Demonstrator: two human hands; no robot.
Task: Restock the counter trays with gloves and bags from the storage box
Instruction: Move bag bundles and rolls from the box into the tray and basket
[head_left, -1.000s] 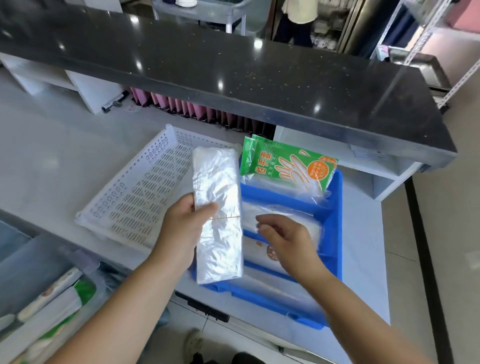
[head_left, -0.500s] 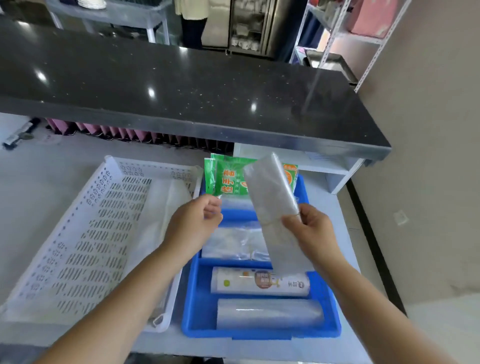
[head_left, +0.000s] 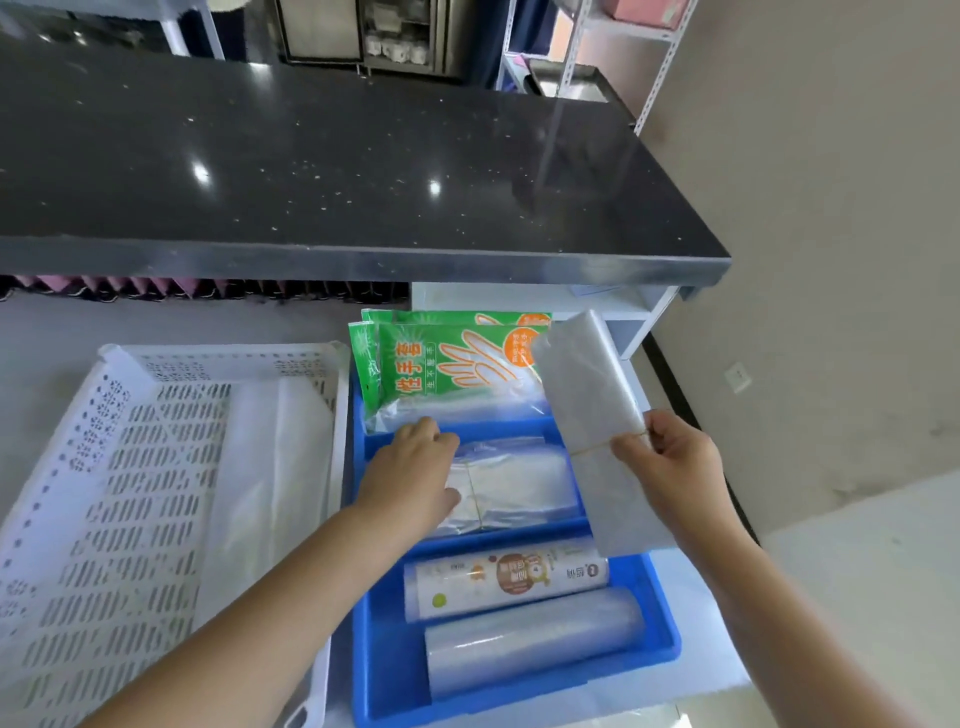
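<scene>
My right hand (head_left: 670, 457) is closed on a flat bundle of clear bags (head_left: 592, 384), pinching it between fingers and thumb right at the thin rubber band (head_left: 589, 448) round its middle. I hold it in the air above the right side of the blue tray (head_left: 670, 642). It is tilted, its upper end leaning away and to the left, so that in my view it covers the right corner of the green glove packs (head_left: 447, 358).

My left hand (head_left: 415, 467) is down in the tray's middle compartment, back upward, with its fingers bent over the left end of a second bundle (head_left: 519, 478) of clear bags lying there, also banded. I cannot tell whether the fingers grip that bundle or only rest on it.

The glove packs stand leaning in the tray's far compartment. In the near compartment two rolls lie side by side: a printed roll (head_left: 509, 577) farther from me and a clear roll (head_left: 530, 642) nearer.

Just beside the blue tray, on its left, sits a white perforated tray (head_left: 130, 493) with a pale sheet (head_left: 260, 467) lying along its right side. Both trays rest on the light table (head_left: 182, 317), under the overhang of a black speckled ledge (head_left: 311, 156).
</scene>
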